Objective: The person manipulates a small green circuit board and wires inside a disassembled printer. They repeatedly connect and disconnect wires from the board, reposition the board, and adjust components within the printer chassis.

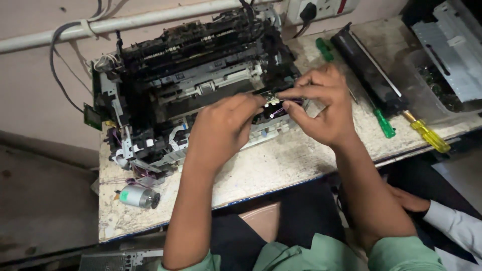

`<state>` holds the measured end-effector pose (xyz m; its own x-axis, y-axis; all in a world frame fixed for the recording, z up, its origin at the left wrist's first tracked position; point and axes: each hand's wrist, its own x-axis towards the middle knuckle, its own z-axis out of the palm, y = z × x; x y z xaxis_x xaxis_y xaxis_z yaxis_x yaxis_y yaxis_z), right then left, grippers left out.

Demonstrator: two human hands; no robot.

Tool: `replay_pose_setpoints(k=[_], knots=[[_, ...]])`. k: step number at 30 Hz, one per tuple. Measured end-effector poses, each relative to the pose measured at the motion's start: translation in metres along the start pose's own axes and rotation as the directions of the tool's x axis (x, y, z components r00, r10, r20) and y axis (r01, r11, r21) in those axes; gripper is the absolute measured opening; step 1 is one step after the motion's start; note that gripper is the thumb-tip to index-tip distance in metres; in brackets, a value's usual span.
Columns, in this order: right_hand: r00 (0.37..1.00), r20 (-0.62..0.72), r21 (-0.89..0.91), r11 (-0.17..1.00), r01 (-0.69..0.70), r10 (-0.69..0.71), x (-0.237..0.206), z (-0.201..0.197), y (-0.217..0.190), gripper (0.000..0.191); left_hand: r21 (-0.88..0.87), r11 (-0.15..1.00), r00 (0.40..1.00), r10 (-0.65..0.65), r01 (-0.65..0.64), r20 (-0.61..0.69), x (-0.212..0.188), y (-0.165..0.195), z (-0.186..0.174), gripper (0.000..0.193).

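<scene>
Hands are meeting over the front edge of a stripped printer (186, 75), seen from above. The printer, its covers off and black frame, rollers and wiring exposed, is sitting on a worn white table (271, 168) against a wall, its long axis running left to right and tilting slightly up toward the right.

The left hand (221, 128) is reaching in from below, fingers curled and closing on a small metal part (272, 99) at the printer's front right. The right hand (321, 103) is coming from the right, thumb and forefinger pinching the same part, the other fingers bent beneath. The part is small and mostly hidden by fingertips, so its direction cannot be told. A thin purple wire (281, 109) is looping just below it.

A small silver motor (139, 196) is lying at the table's left front, joined to the printer by wires. To the right of the hands, a long black cartridge (369, 70) is lying diagonally, its top end toward the wall. Beside it are a green screwdriver (384, 123) and a yellow screwdriver (427, 134), handles pointing toward the table's near right edge. A grey cover (452, 45) is resting at the far right. Another person's hand (409, 199) and white sleeve are showing at lower right.
</scene>
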<state>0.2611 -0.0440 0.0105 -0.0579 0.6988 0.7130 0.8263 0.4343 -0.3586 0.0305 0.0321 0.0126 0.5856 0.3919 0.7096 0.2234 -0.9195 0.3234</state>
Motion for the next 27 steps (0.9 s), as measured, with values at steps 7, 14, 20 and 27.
replay_pose_setpoints(k=[7, 14, 20, 27], knots=[[0.993, -0.110, 0.013, 0.999, -0.049, 0.050, -0.006, 0.016, 0.002, 0.024, -0.008, 1.000, 1.000, -0.007, 0.007, 0.005, 0.000, 0.000, 0.000, 0.028], [0.997, -0.056, 0.071, 0.996, -0.049, 0.053, -0.008, 0.014, 0.010, 0.022, -0.022, 1.000, 1.000, 0.017, -0.017, 0.013, -0.002, -0.003, 0.000, 0.034], [0.994, -0.027, 0.154, 0.983, -0.102, 0.108, -0.006, 0.014, 0.008, 0.022, -0.010, 1.000, 1.000, 0.016, -0.016, 0.017, -0.001, -0.001, -0.001, 0.034], [0.995, 0.006, 0.062, 0.993, -0.102, 0.102, -0.009, 0.009, 0.006, 0.017, 0.013, 0.999, 0.999, 0.034, -0.034, 0.020, -0.004, -0.003, 0.002, 0.038]])
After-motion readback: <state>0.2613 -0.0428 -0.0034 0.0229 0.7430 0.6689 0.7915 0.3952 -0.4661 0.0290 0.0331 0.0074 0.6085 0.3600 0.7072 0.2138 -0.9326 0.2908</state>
